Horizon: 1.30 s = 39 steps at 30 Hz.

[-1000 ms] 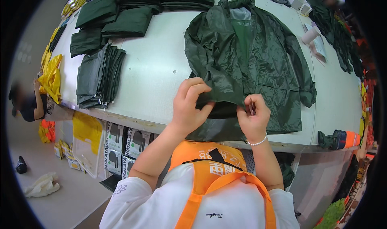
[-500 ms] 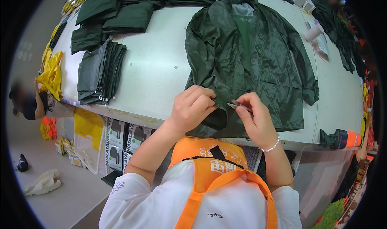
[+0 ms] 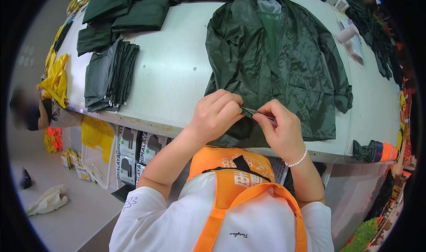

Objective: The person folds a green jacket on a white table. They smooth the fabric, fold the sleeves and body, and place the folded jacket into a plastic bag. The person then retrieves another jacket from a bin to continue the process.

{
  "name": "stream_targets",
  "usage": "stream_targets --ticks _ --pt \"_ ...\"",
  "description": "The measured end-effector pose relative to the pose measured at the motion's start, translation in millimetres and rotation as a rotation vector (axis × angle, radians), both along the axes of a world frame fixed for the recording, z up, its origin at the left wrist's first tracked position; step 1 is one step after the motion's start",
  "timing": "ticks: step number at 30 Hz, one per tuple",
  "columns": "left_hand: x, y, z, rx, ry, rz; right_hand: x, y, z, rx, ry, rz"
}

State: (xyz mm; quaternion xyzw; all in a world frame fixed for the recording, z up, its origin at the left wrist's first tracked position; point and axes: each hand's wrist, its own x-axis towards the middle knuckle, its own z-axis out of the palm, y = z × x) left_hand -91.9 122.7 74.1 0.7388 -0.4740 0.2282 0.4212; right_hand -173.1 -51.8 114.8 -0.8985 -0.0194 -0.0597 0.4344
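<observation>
A dark green rain jacket lies spread on the table in front of me, its collar at the far end and its front partly parted. My left hand is closed in a pinch on the jacket's fabric near the lower left edge. Beside it, my right hand, with a beaded bracelet at the wrist, grips small thread snips. Their thin metal blades point left and meet the fabric at my left fingertips. My fingers hide most of the snips' handle.
Left of the jacket stand a stack of dark flat pouches and folded green garments. A white roll lies at the right, and an orange-and-navy bundle at the near right edge. At far left, a person handles yellow fabric.
The snips' tips have moved slightly up and left, to the fabric at my left fingertips. My left hand has lifted the pinched fabric a little, and the hands are closer together.
</observation>
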Motion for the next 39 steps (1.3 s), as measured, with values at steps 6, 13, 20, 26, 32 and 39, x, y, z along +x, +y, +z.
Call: stream_targets --ticks 6,13,20,26,32,39 --pt "-2 14 -3 0.06 0.115 0.002 -6 -3 -16 0.199 0.031 -0.084" --pt "8 155 -28 0.303 0.479 0.387 -70 -50 -119 0.095 0.32 -0.387" --pt "-29 98 -37 0.762 0.367 0.708 -132 -171 -184 -0.269 0.286 -0.503" --pt "-107 -159 -143 0.727 0.377 0.175 -125 -229 -214 -0.309 0.149 -0.167" --pt "-111 -155 -190 0.889 0.42 0.388 -148 -272 -226 -0.163 0.125 -0.124" --pt "-107 -142 -183 0.929 0.497 0.421 -157 -295 -233 -0.193 0.079 -0.124"
